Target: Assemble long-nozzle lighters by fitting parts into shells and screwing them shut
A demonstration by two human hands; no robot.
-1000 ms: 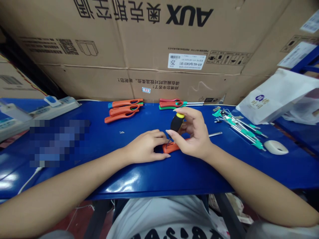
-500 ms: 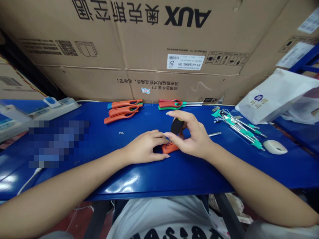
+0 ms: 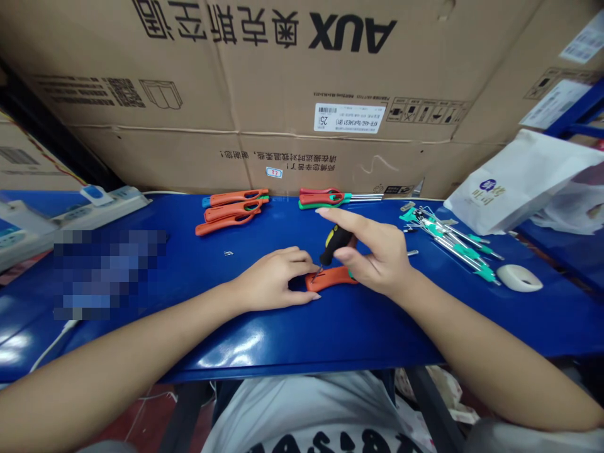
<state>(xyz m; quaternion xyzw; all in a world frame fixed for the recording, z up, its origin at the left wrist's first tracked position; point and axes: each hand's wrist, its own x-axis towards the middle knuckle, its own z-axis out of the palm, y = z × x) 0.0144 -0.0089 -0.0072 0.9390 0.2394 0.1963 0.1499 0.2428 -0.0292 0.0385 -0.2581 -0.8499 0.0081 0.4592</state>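
Observation:
An orange gas lighter [image 3: 333,278] lies flat on the blue table, its metal tube poking out beyond my right hand. My left hand [image 3: 278,279] grips its left end between thumb and fingers. In my right hand [image 3: 377,255] is a screwdriver [image 3: 334,244] with a black and yellow handle, tilted, its tip on the lighter's left end. The thumb and fingers pinch the handle, while the index finger stretches out over it. Several small screws [image 3: 228,253] lie left of my left hand.
Behind stand orange lighter shells [image 3: 231,214] and red and green lighters [image 3: 325,198] against a large cardboard box [image 3: 264,113]. To the right lie metal tubes with green parts [image 3: 453,242], a cream oval object [image 3: 520,278] and a white paper bag [image 3: 514,182]. A power strip [image 3: 108,211] is at left.
My right hand has shifted slightly right and turned, tilting the screwdriver handle and uncovering more of the lighter. My left hand stays in place.

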